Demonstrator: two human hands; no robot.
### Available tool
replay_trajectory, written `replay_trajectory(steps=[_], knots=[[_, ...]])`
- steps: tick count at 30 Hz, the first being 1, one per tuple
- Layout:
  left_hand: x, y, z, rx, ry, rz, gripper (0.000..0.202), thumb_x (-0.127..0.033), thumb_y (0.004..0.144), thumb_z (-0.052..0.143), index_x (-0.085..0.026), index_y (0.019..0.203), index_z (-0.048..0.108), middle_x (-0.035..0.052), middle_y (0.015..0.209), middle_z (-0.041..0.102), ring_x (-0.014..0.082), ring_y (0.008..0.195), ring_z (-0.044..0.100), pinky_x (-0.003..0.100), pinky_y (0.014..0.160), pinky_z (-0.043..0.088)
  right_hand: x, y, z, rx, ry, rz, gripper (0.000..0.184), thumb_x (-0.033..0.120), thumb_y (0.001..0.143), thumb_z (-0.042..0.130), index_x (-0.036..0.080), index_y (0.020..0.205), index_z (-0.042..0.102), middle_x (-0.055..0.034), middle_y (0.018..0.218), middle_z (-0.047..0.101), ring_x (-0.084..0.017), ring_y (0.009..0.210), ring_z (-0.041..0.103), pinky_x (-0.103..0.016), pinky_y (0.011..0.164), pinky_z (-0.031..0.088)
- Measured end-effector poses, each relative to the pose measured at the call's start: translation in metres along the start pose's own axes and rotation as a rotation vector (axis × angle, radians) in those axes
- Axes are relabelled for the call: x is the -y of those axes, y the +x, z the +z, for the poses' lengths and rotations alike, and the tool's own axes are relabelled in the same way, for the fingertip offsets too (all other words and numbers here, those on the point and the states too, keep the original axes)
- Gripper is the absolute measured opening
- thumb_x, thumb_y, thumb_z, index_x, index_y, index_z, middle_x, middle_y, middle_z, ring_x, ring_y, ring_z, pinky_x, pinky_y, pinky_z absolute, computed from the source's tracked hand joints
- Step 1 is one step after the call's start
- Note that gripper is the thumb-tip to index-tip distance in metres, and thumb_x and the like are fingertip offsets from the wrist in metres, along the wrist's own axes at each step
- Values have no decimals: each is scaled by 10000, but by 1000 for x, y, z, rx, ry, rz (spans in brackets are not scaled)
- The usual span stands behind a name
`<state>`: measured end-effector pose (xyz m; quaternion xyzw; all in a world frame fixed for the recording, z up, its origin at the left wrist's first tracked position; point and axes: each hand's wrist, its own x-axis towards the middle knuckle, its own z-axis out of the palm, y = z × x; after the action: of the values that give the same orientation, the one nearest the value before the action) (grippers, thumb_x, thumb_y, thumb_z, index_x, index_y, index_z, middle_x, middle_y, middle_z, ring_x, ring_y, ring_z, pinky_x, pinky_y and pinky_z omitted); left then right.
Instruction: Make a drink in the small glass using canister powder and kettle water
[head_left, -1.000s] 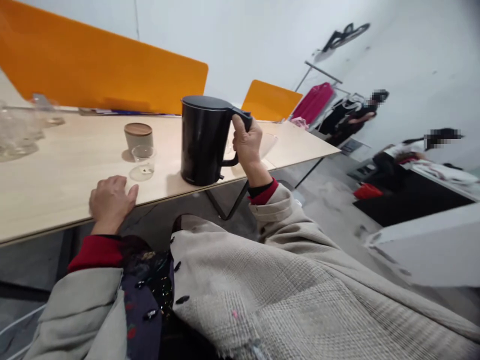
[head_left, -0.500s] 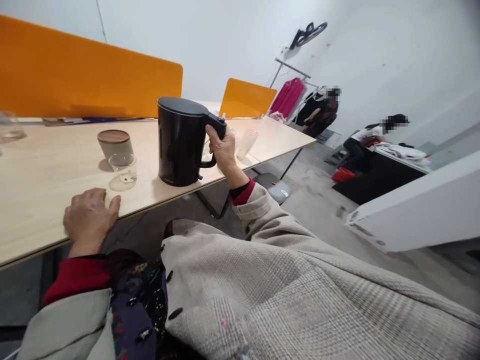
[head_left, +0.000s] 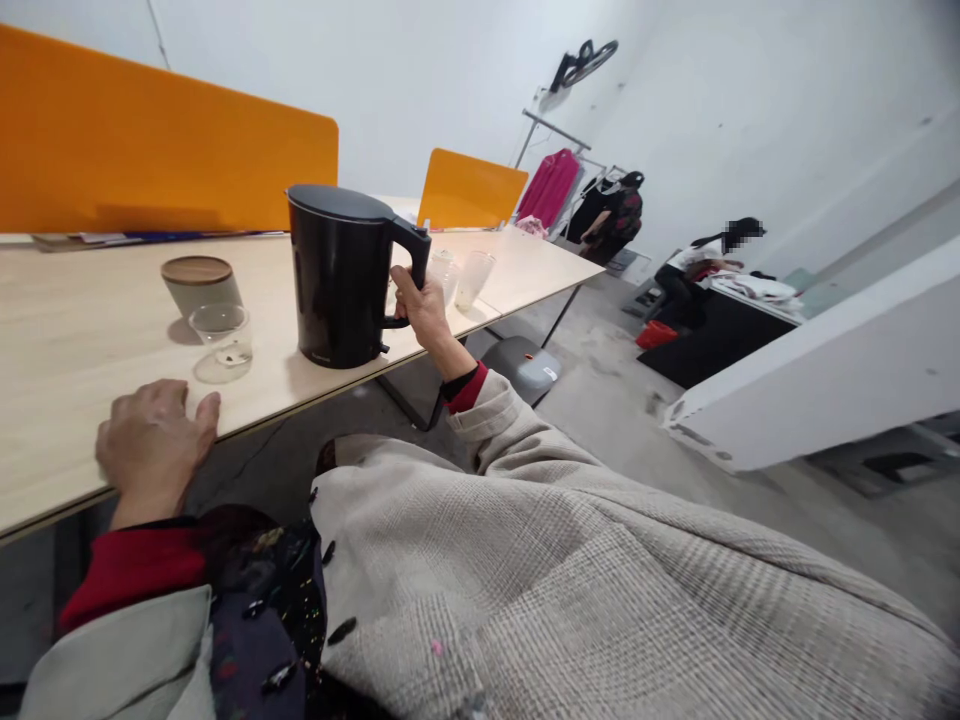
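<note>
Kettle (head_left: 334, 280) upright on table (head_left: 75, 330), centre-left of frame. Right hand (head_left: 421, 308) closed round its handle, on the kettle's right side. Left hand (head_left: 154, 440) rests empty, palm down, lower left, near glass (head_left: 220, 335).

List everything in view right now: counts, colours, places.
kettle: one, black, upright on the table near its front edge.
canister: one, grey with wooden lid, left of the kettle.
glass cup: one, clear, in front of the canister.
glasses: at least two, clear, right of the kettle, farther back.
table: one, light wood.
partitions: two, orange, along the table's far side.
clothes rack: one, pink garment, back wall.
other people: two, back of the room.
left hand: resting on the table edge, holding nothing.
right hand: grip shut on the kettle's handle.
</note>
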<state>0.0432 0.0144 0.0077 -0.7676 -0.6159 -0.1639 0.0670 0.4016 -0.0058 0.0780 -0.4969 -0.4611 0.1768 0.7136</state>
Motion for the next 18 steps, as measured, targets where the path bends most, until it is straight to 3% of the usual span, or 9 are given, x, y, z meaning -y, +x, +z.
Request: replay_trajectory(steps=[7, 12, 18], knots=[[-1, -1, 0, 17, 1, -10, 661, -532, 1019, 298, -114, 1237, 761, 240, 1351, 757, 433, 1251, 651, 542, 960, 550, -9, 0, 0, -25, -19, -16, 605, 797, 886, 797, 279, 814, 493, 116, 561, 433, -85, 469, 434, -249, 450, 398], [-1, -5, -2, -1, -24, -18, 580, -493, 1017, 367, -131, 1272, 742, 216, 1367, 761, 402, 1261, 636, 488, 974, 523, -9, -5, 0, -74, -67, -23, 608, 835, 884, 763, 282, 845, 514, 116, 564, 423, -93, 469, 450, -250, 448, 375], [-1, -4, -2, 14, -20, -12, 580, -492, 1026, 363, -119, 1249, 748, 232, 1383, 749, 415, 1253, 633, 491, 970, 507, -5, -8, 3, -99, -110, -32, 640, 882, 873, 733, 283, 836, 509, 106, 591, 419, -101, 467, 451, -266, 442, 391]])
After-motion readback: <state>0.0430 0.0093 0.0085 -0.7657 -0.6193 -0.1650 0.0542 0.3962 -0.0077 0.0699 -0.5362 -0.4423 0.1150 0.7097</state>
